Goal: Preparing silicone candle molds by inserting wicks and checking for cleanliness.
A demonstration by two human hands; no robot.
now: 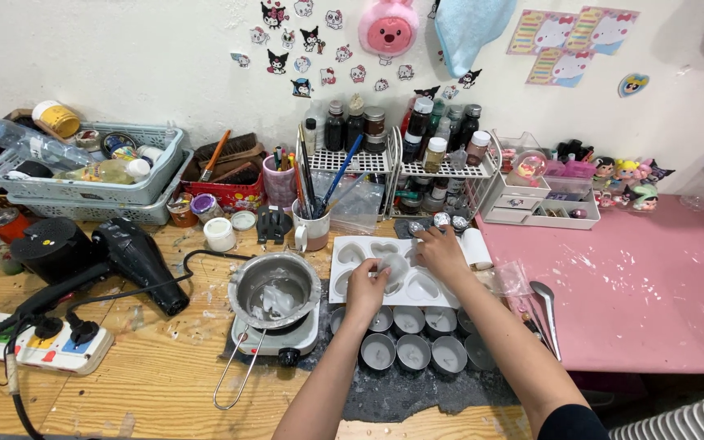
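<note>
A white silicone mould with heart-shaped cavities lies on the wooden table. My left hand rests on its front edge, fingers curled at a middle cavity. My right hand lies over the mould's far right part, fingers spread near small round silvery items behind it. Whether either hand grips anything I cannot tell. Just in front of the mould stand several small round tins filled with pale wax, on a dark mat.
A metal pot with melting wax sits on a small hot plate, its wire handle toward me. A black hair dryer and a power strip lie at left. Wire racks with bottles stand behind. A spoon lies on the pink table.
</note>
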